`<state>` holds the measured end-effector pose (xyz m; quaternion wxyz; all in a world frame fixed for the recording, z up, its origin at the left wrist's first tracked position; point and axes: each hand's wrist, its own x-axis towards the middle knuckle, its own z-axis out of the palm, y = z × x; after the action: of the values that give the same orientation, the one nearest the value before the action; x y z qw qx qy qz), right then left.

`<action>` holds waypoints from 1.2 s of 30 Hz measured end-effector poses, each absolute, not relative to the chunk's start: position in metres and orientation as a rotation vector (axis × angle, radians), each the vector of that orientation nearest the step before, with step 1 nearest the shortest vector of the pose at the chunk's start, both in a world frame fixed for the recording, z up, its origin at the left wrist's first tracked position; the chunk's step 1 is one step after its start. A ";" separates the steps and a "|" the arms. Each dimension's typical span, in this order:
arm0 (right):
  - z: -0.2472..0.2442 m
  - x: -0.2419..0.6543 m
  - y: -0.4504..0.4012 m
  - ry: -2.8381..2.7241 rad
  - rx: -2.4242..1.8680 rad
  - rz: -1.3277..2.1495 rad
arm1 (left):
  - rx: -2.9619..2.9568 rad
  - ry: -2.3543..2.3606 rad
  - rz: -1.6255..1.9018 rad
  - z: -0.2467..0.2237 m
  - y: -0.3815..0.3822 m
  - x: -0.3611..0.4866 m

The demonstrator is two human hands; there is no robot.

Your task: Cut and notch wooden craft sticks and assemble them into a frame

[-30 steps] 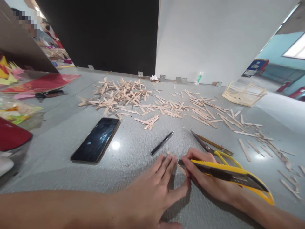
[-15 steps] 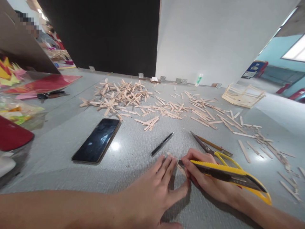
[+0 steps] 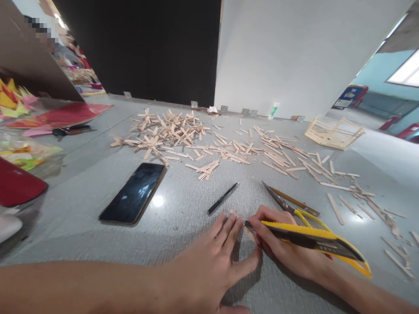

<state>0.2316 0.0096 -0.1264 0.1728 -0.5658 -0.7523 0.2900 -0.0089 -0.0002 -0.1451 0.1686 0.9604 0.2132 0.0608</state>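
My right hand (image 3: pixel 278 235) is closed around a yellow and black utility knife (image 3: pixel 314 240), its tip down at a small wooden craft stick (image 3: pixel 249 235). The stick lies flat on the table, with dark marks across it. My left hand (image 3: pixel 222 257) reaches over from the left with fingers stretched out, fingertips pressing the stick's far part against the table. Its thumb is apart from the fingers, close to the stick's near end. Just beyond the fingertips is a black pen (image 3: pixel 223 198). Scissors with yellow handles (image 3: pixel 281 200) lie behind my right hand, partly hidden by it.
A phone (image 3: pixel 132 194) lies to the left. Farther back are a pile of star-shaped stick pieces (image 3: pixel 170 128) and many loose sticks (image 3: pixel 275 150). A small stick frame (image 3: pixel 335 132) stands at the back right. Black and white panels (image 3: pixel 278 52) rise behind; a person is at the far left.
Both hands and the stick stay in nearly the same place. The knife's rear end has dipped or shifted very slightly left.
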 end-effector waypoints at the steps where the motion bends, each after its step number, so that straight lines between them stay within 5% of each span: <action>1: -0.127 0.232 0.010 -2.145 -1.600 0.807 | 2.732 0.608 0.173 -0.145 0.000 -0.009; 21: -0.130 0.233 0.012 -2.134 -1.608 0.799 | 2.751 0.602 0.182 -0.143 0.000 -0.010; 36: -0.130 0.235 0.014 -2.374 -1.309 0.380 | 2.690 0.664 0.162 -0.142 -0.003 -0.005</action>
<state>0.2355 0.0142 -0.1299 0.2007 -0.4683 -0.8497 0.1361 -0.0049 -0.0027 -0.1423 0.1820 0.9530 0.2351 0.0575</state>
